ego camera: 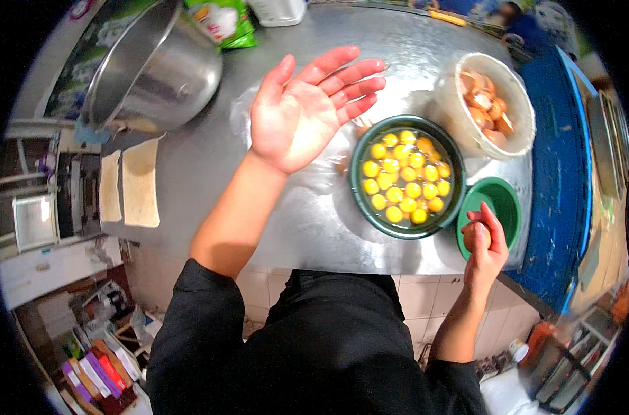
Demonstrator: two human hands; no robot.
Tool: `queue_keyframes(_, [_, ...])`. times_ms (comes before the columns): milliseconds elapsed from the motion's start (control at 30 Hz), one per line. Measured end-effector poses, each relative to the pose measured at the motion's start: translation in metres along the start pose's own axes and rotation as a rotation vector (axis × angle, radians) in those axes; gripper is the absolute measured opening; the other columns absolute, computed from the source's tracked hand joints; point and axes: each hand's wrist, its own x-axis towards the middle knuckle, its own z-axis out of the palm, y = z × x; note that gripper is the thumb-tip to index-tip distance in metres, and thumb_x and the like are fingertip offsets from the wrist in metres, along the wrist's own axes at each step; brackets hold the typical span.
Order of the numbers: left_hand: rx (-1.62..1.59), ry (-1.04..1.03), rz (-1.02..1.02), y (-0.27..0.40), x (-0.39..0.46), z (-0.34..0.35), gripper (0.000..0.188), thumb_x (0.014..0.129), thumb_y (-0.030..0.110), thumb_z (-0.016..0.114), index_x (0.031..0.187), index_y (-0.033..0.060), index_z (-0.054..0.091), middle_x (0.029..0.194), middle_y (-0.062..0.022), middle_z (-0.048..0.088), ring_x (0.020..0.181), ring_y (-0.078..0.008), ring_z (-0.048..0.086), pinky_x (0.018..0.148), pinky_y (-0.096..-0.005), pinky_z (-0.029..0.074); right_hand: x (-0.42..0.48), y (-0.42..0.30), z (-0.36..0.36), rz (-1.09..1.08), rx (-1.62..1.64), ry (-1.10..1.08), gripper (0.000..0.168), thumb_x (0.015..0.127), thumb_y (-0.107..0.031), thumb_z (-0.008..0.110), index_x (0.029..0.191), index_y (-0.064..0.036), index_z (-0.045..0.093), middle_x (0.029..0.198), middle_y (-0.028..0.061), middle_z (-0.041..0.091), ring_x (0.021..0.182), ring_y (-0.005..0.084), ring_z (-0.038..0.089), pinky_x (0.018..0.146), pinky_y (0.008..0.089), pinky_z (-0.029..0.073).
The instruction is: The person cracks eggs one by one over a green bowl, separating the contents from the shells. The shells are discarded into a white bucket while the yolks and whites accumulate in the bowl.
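My left hand (pixel 299 114) is palm up with fingers apart, holding nothing, above a clear plastic bag (pixel 319 171) on the metal table. Between the fingers of my right hand (pixel 488 246) is a brown egg (pixel 476 237), partly hidden by them. That hand hovers over the front part of a small green bowl (pixel 509 207). Left of it, a dark green basin (pixel 357 199) holds many raw eggs with whole yellow yolks (pixel 410 174) in clear whites. Behind these, a whitish bucket (pixel 457 114) contains broken brown eggshells (pixel 486 106).
A large steel mixing bowl (pixel 190 78) stands tilted at the back left, beside a green bag (pixel 226 23). Two flat dough sheets (pixel 140 184) lie at the table's left edge. A yellow-handled tool (pixel 447 18) rests at the back. A blue surface (pixel 550 171) borders the right side.
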Motion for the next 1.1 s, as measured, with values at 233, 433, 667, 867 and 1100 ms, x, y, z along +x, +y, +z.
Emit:
queue_keyframes(233, [0.059,-0.130,0.062,0.024,-0.022,-0.009,0.056,0.092,0.037,0.032,0.134,0.0006,0.035,0.137,-0.0265,0.035,0.116,-0.0317,0.048,0.101,-0.0441,0.034,-0.003,-0.005,0.022,0.034,-0.019,-0.071,0.033,0.084,-0.007,0.059,0.116,0.001,0.058,0.100,0.0099,0.062,0.092,0.0163,0.058,0.081,0.0275,0.047])
queue_keyframes(433, [0.565,-0.226,0.158,-0.017,0.037,0.021,0.049,0.089,0.026,0.037,0.131,0.0015,0.040,0.135,-0.0246,0.040,0.088,-0.0202,0.059,0.087,-0.0352,0.045,-0.010,-0.021,0.030,0.022,-0.031,-0.079,0.031,0.083,-0.006,0.061,0.114,0.000,0.059,0.096,0.0052,0.060,0.076,0.0075,0.054,0.062,0.0181,0.044])
queue_keyframes(667, [1.288,-0.245,-0.060,-0.111,0.151,-0.021,0.052,0.076,0.000,0.043,0.127,0.0072,0.048,0.116,-0.0106,0.055,0.068,-0.0097,0.055,0.069,-0.0258,0.049,-0.026,-0.009,0.016,0.101,0.123,-0.066,0.030,0.082,-0.001,0.062,0.112,0.000,0.059,0.094,0.0057,0.058,0.075,0.0087,0.054,0.063,0.0197,0.046])
queue_keyframes(867, [1.482,-0.185,-0.162,-0.098,0.128,-0.028,0.052,0.076,-0.001,0.042,0.128,0.0080,0.048,0.120,-0.0092,0.055,0.065,-0.0098,0.054,0.064,-0.0241,0.049,-0.031,0.018,-0.022,0.146,0.134,0.042,0.029,0.083,-0.006,0.063,0.111,0.000,0.060,0.092,0.0047,0.059,0.071,0.0076,0.054,0.060,0.0193,0.045])
queue_keyframes(1100, [1.348,-0.057,-0.152,-0.093,0.105,-0.042,0.046,0.080,0.000,0.042,0.126,0.0027,0.047,0.124,-0.0084,0.055,0.067,-0.0092,0.054,0.066,-0.0237,0.049,-0.012,0.023,-0.038,0.158,0.128,-0.019,0.027,0.084,-0.008,0.063,0.110,0.000,0.060,0.090,0.0028,0.059,0.069,0.0066,0.052,0.058,0.0186,0.043])
